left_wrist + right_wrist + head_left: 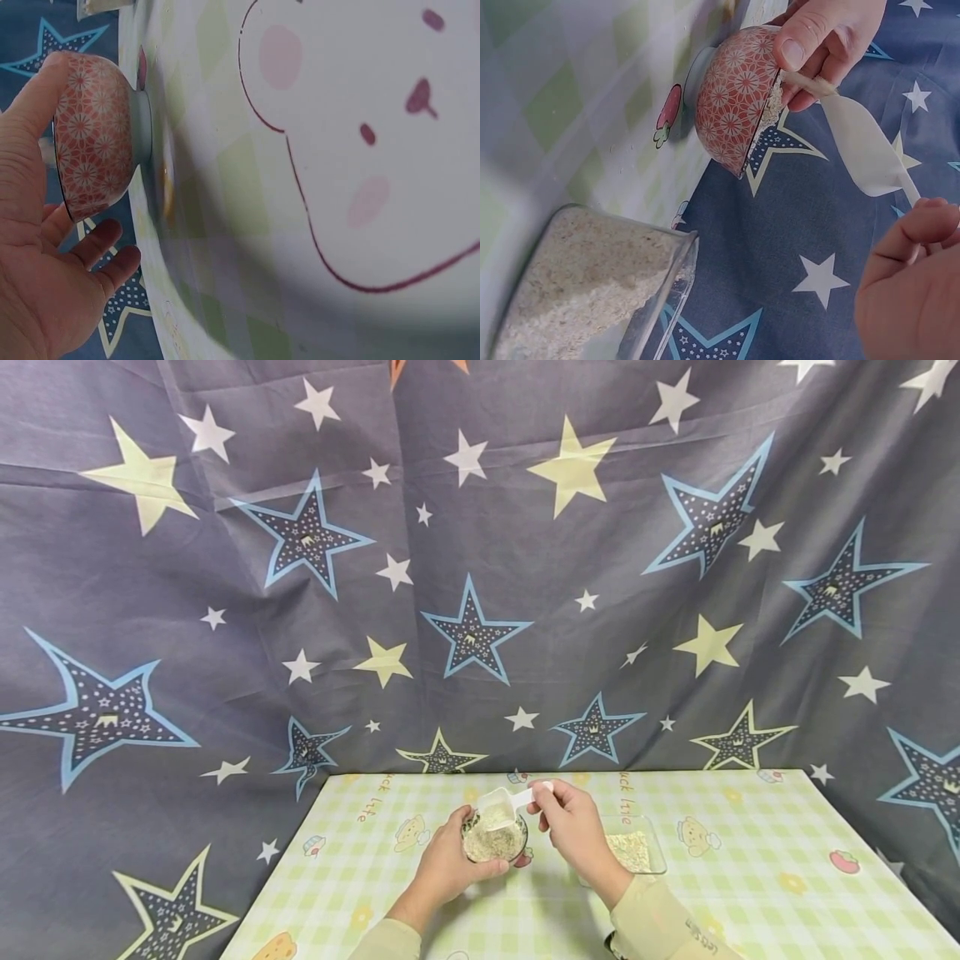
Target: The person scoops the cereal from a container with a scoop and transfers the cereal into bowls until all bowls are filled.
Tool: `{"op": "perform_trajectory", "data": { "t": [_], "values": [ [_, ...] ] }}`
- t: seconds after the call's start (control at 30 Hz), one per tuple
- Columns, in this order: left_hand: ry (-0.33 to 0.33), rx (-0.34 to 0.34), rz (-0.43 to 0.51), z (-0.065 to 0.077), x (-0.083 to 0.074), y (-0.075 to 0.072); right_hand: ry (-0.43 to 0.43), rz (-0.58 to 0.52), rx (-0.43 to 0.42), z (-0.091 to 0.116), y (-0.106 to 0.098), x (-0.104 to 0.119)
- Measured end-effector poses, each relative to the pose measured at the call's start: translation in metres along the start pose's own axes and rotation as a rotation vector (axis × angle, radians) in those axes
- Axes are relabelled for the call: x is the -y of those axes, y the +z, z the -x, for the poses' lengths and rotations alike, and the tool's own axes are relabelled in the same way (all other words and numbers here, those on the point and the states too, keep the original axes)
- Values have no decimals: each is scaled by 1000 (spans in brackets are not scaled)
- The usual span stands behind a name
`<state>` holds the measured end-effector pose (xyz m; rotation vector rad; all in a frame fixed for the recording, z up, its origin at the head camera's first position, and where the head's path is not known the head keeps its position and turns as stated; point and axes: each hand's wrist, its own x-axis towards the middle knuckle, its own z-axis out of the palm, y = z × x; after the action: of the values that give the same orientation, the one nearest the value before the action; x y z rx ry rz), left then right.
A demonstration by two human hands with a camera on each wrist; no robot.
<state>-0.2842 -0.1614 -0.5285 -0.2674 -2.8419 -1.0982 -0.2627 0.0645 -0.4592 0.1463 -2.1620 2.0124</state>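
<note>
My left hand (pixel 448 862) grips a small bowl with a red and white flower pattern (pixel 94 135) by its rim, thumb on the near side. Pale oat flakes (pixel 491 847) fill much of the bowl. With my right hand (pixel 573 827) I pinch the handle of a white scoop (pixel 866 142), tilted above the bowl. Flakes fall from the scoop's lip toward the bowl in the right wrist view. The bowl's foot is on or very near the tablecloth; I cannot tell which.
A clear square container (pixel 660 858) of oat flakes stands to the right, partly behind my right forearm. The table wears a green checked cloth (pixel 780 843) with cartoon prints. A dark star-patterned curtain (pixel 495 718) hangs behind the table.
</note>
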Motion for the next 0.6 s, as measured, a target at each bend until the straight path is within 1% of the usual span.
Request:
{"op": "perform_trajectory", "data": {
  "t": [0.2,0.3,0.4,0.5,0.6],
  "values": [
    [-9,4,2,1,-1,-1,-61,62,-4,2,1,-1],
    [-9,5,1,1,0,0,-114,108,2,4,0,-1],
    [-7,0,5,0,2,1,-185,173,23,5,0,-3],
    [0,-14,13,-1,4,2,-271,266,55,7,0,-5],
    [5,-18,18,-1,4,3,-385,372,74,10,1,-9]
  ]
}}
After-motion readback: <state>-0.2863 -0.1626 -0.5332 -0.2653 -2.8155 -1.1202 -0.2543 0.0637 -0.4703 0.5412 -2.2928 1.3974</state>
